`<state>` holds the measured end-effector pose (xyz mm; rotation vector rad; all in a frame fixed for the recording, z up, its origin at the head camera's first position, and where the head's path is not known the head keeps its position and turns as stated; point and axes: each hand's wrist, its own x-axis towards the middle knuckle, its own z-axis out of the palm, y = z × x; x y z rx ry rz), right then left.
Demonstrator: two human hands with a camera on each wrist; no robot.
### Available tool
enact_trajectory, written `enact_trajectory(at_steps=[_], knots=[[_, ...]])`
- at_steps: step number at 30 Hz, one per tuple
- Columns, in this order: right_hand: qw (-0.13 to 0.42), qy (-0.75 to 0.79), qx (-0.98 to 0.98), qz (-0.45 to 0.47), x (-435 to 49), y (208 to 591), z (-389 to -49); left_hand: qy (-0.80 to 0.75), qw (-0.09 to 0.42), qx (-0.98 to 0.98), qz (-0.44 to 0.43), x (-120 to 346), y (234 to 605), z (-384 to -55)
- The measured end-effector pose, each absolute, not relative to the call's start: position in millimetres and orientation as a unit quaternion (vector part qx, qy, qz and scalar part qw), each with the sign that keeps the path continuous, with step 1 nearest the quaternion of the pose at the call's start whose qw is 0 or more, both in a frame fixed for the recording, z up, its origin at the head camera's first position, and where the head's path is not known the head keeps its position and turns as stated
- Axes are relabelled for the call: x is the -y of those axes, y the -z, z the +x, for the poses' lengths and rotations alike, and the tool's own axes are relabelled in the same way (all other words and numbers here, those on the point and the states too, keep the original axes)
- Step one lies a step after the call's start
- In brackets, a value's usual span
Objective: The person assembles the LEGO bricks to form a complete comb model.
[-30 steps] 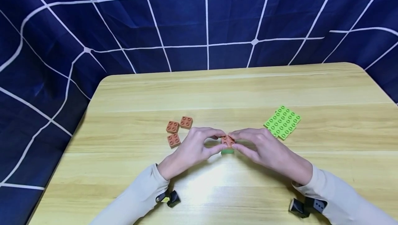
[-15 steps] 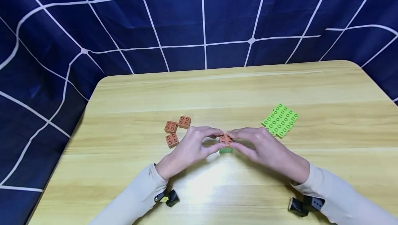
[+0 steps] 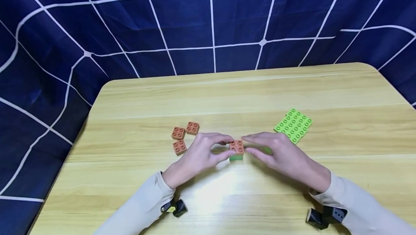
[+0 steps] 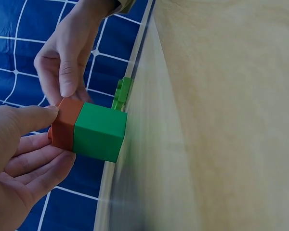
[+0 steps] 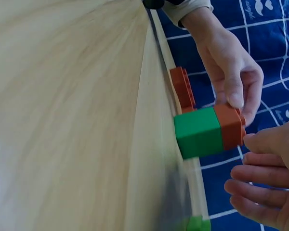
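A brown toy brick [image 3: 236, 147] with round studs sits on top of a taller green block [image 4: 100, 132], both standing upright on the table. My left hand [image 3: 199, 157] pinches the brown brick between thumb and fingers from its left side. On the right, my right hand [image 3: 281, 155] is held with fingers and thumb extended, slightly apart from the stack in the head view. In the right wrist view the thumb [image 5: 265, 143] of that hand lies close to the brown brick's studded face; whether it touches cannot be told.
Several light-green studded bricks [image 3: 294, 123] lie grouped beyond my right hand, which partly covers them. Left of the stack lie three loose brown bricks [image 3: 179, 147]. The wooden table [image 3: 208, 99] ends at a dark blue gridded curtain [image 3: 182, 22].
My right hand has let go of the brown brick and shifted slightly right, its fingers spreading. My left hand keeps its pinch on the brick.
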<state>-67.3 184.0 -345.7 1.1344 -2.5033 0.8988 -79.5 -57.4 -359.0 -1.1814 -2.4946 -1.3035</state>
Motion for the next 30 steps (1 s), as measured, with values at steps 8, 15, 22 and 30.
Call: enact_trajectory(at_steps=[8, 15, 22, 30], knots=[[0.128, -0.251, 0.901, 0.329, -221.1, 345.6, -64.5, 0.433, 0.046, 0.816, -0.381, 56.7, 360.4, -79.0], [0.112, -0.170, 0.902, 0.380, -250.2, 347.6, -77.4, 0.433, 0.045, 0.816, -0.380, 57.2, 360.2, -79.9], [0.128, -0.149, 0.884, 0.424, -254.8, 360.6, -83.6, 0.428, 0.036, 0.821, -0.378, 55.7, 360.1, -80.0], [0.139, -0.145, 0.879, 0.432, -253.2, 366.7, -83.5, 0.427, 0.043, 0.819, -0.381, 57.4, 362.7, -79.1]])
